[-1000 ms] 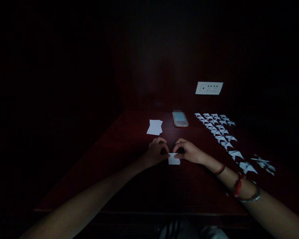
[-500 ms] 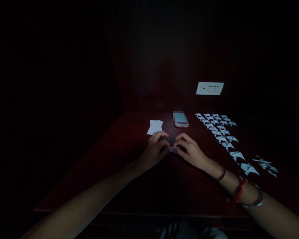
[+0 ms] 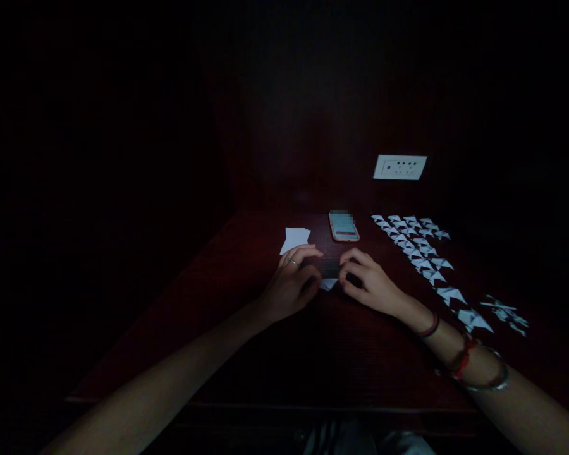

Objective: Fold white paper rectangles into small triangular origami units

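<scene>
A small white folded paper (image 3: 329,285) lies low over the dark red table, between my two hands. My left hand (image 3: 291,284), with a ring on one finger, has its thumb and a bent finger closed at the paper's left end; its upper fingers reach out above. At the right end is my right hand (image 3: 372,281), fingers curled and thumb and fingertip drawn together at the paper's corner. The exact grip there is partly hidden. Just beyond my left hand rests a stack of white paper sheets (image 3: 295,239).
A phone (image 3: 344,227) with a lit screen lies past my hands. Rows of folded white paper pieces (image 3: 415,251) cover the right side, beside a small heap of paper scraps (image 3: 505,313). A socket plate (image 3: 400,167) is on the back wall.
My right hand has shifted a little to the right, widening the gap between my hands. More of the folded paper's lower point shows. My left hand has barely moved.
</scene>
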`<state>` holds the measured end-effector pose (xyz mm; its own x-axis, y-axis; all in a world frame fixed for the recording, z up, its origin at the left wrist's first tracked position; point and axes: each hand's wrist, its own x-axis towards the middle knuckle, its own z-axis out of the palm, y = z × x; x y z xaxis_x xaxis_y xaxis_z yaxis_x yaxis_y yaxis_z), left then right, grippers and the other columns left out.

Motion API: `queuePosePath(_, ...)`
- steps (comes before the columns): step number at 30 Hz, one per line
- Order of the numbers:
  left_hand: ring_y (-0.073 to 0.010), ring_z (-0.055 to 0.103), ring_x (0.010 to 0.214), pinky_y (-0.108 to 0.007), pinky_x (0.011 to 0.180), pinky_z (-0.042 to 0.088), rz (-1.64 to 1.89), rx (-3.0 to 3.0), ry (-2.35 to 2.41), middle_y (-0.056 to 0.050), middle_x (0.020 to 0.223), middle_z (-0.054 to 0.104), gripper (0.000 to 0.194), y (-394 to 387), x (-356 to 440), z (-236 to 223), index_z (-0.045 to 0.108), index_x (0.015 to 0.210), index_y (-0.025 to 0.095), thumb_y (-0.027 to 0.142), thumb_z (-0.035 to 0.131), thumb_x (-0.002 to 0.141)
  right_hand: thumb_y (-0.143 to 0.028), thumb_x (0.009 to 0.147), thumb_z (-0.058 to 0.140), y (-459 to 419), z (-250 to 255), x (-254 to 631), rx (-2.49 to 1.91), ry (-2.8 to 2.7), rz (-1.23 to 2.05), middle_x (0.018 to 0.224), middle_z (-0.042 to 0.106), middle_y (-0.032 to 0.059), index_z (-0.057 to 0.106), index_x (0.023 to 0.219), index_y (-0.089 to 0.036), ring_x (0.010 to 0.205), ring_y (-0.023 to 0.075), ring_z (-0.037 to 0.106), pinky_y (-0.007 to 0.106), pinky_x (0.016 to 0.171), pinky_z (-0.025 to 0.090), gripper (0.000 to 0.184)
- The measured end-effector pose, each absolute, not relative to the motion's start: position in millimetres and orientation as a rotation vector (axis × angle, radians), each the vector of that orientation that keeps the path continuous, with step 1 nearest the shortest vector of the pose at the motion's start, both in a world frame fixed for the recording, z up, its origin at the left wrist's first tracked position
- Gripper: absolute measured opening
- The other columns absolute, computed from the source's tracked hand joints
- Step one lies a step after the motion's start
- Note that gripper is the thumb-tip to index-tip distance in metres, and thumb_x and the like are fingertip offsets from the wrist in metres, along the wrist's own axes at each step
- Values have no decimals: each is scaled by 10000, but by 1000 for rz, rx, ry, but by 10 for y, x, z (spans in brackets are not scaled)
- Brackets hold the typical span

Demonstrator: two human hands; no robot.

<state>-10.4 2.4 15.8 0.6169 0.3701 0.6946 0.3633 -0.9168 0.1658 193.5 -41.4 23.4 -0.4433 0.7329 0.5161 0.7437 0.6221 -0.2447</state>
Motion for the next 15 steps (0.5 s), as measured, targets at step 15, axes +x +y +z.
queuePosePath(15,-192,329,1099,-383,921,283,1135,2841,602,-28,1118,393,67,-46,-55,159,510,775,193,141,473,757,-203,757,482,-461,230,1779,-1061,-2252,-67,964,449,52,560,783,-186,879,173,438,344,775,347,84)
